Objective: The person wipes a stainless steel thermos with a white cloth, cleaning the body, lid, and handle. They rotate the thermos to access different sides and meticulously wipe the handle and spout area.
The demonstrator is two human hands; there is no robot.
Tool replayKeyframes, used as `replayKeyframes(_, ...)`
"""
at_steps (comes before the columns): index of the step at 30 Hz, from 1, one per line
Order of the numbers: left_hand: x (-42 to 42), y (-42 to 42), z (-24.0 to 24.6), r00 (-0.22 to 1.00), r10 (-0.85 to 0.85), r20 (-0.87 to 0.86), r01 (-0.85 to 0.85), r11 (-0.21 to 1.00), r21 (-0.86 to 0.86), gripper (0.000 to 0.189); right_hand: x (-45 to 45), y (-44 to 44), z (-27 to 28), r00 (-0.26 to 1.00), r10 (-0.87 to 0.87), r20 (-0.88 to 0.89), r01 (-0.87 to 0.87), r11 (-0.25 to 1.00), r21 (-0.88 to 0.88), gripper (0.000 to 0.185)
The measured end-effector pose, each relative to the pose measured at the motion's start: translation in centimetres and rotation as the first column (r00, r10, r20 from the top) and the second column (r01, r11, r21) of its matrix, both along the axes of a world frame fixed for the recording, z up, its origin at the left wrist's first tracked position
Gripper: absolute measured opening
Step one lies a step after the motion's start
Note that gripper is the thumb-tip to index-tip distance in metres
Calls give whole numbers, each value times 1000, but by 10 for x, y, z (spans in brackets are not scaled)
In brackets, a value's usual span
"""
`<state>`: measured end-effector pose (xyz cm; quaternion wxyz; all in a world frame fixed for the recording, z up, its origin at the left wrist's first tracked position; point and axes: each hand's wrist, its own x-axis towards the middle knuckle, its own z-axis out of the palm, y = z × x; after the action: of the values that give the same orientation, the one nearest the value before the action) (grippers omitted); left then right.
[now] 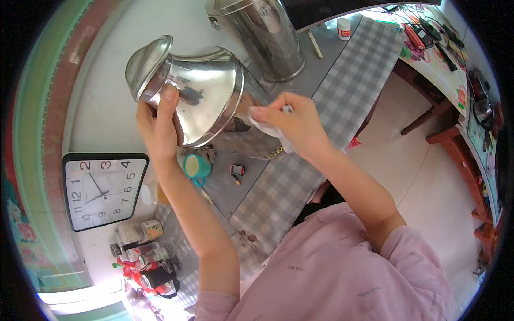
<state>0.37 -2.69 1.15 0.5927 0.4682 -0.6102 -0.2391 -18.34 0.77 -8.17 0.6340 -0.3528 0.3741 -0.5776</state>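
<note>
A shiny metal vacuum flask (213, 96) leans in front of me, its domed lid (148, 66) towards the upper left and its base over the table. My left hand (160, 128) grips it around the neck, just below the lid, with the thumb lying on the metal. Pinched in the fingers of my right hand (299, 124) is a crumpled white cloth or tissue (268, 127), held against the side of the flask's lower body. Behind it stands a second metal vacuum flask (273, 40), upright, with a ring handle at its shoulder.
A teal mug (196, 165) and a small box (235, 169) sit below the flask on the table with a grey checked cloth (265, 192). A square clock (105, 192) hangs at left above several bottles (150, 252). A white bottle (343, 29) stands near a dark screen (321, 12).
</note>
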Motion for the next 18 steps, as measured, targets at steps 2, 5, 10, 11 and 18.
replayKeyframes(2,-3,1,0,1000,14,-24,-13,1000,18,44,4,-4,22,1000,-13,18,14,996,-90,25)
replayKeyframes(5,-1,2,2,1000,17,-17,-17,999,31,43,1,-7,8,975,-51,-216,28,993,-110,24)
replayKeyframes(10,-7,0,1,999,7,-44,-7,1000,-21,44,-1,-3,-35,1000,-4,0,4,999,53,26)
replayKeyframes(11,-7,0,2,999,14,-36,-14,1000,3,44,-1,-4,-29,999,-22,35,21,999,32,26)
replayKeyframes(18,-14,0,7,992,122,19,-122,992,40,46,0,-38,-18,994,-85,-63,75,986,-147,29)
